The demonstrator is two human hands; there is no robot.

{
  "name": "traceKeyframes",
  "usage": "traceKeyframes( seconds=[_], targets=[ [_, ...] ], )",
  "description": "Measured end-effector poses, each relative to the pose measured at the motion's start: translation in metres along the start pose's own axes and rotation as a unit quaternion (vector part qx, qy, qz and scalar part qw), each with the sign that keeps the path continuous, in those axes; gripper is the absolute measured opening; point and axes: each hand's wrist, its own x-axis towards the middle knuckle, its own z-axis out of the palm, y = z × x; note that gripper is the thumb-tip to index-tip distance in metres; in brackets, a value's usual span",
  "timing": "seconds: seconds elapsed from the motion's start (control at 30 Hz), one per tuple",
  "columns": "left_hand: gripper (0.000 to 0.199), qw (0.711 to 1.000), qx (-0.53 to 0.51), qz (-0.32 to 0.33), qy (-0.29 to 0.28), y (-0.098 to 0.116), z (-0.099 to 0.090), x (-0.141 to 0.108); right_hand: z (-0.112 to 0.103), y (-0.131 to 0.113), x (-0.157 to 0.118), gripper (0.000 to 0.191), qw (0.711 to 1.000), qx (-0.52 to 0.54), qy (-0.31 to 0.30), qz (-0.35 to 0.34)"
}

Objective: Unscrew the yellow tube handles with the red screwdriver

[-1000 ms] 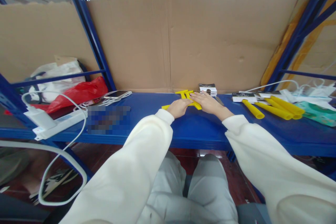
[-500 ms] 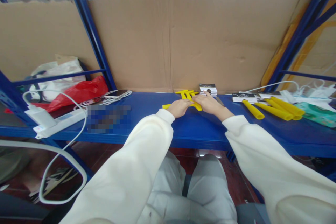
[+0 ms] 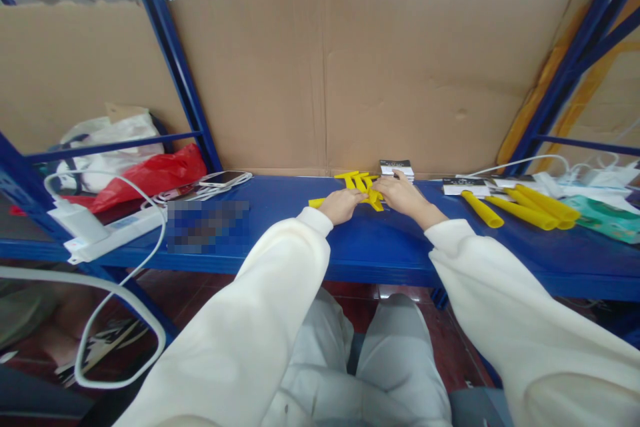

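Both hands met over a small bunch of yellow T-shaped pieces (image 3: 361, 188) lying on the blue shelf (image 3: 280, 203), close in front of the cardboard backing (image 3: 350, 80). The step in hand looked like gathering or squaring up that bunch: the left hand (image 3: 341, 204) lay curled against its near left end, where one yellow stem (image 3: 317, 202) poked out toward the left, and the right hand (image 3: 401, 194) pressed in from the right with its fingers (image 3: 381, 187) bent onto the pieces. Neither grip was plainly closed around anything; the left was loosely curled on the bunch, the right half-folded on it, and whether either actually pinched a piece could not be told. The bunch sat directly between the two hands, touching both. The next move would probably call for a firmer pinch on one piece, or for drawing the two hands together without scattering the rest. Just behind the bunch, against the cardboard, stood a small stack of dark-printed cards (image 3: 397, 169). Well to the right of the bunch lay several yellow tubes (image 3: 520, 208) side by side; well to its left lay a phone (image 3: 223, 179) and a white power strip (image 3: 113, 233).
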Motion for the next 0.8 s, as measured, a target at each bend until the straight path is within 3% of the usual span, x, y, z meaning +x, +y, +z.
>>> traceKeyframes(
  seconds=[0.1, 0.17, 0.23, 0.3, 0.37, 0.43, 0.57, 0.7, 0.8],
  targets=[
    [0.046, 0.999, -0.007, -0.029, 0.012, -0.001, -0.002, -0.001, 0.0, 0.009, -0.001, 0.035, 0.992, 0.046, 0.042, 0.114],
    [0.047, 0.998, -0.01, -0.052, 0.027, -0.003, -0.004, -0.002, 0.001, 0.014, -0.001, 0.032, 0.966, 0.103, 0.073, 0.224],
    [0.048, 0.996, -0.013, -0.076, 0.039, -0.005, -0.005, -0.003, 0.002, 0.019, 0.002, 0.033, 0.918, 0.186, 0.091, 0.339],
    [0.049, 0.995, -0.014, -0.093, 0.045, -0.007, -0.006, -0.003, 0.003, 0.021, 0.006, 0.041, 0.847, 0.284, 0.093, 0.439],
    [0.049, 0.994, -0.018, -0.102, 0.045, -0.008, -0.007, -0.004, 0.004, 0.021, 0.011, 0.047, 0.781, 0.361, 0.073, 0.504],
    [0.049, 0.993, -0.022, -0.107, 0.042, -0.008, -0.008, -0.004, 0.006, 0.021, 0.016, 0.049, 0.745, 0.394, 0.038, 0.536],
    [0.049, 0.992, -0.031, -0.114, 0.037, -0.007, -0.009, -0.004, 0.015, 0.022, 0.027, 0.044, 0.742, 0.374, -0.006, 0.556],
    [0.05, 0.992, -0.04, -0.112, 0.039, -0.006, -0.01, -0.003, 0.03, 0.029, 0.036, 0.028, 0.801, 0.297, -0.024, 0.519],
    [0.049, 0.992, -0.042, -0.109, 0.044, -0.007, -0.009, -0.003, 0.039, 0.034, 0.035, 0.03, 0.836, 0.268, -0.025, 0.479]
  ],
)
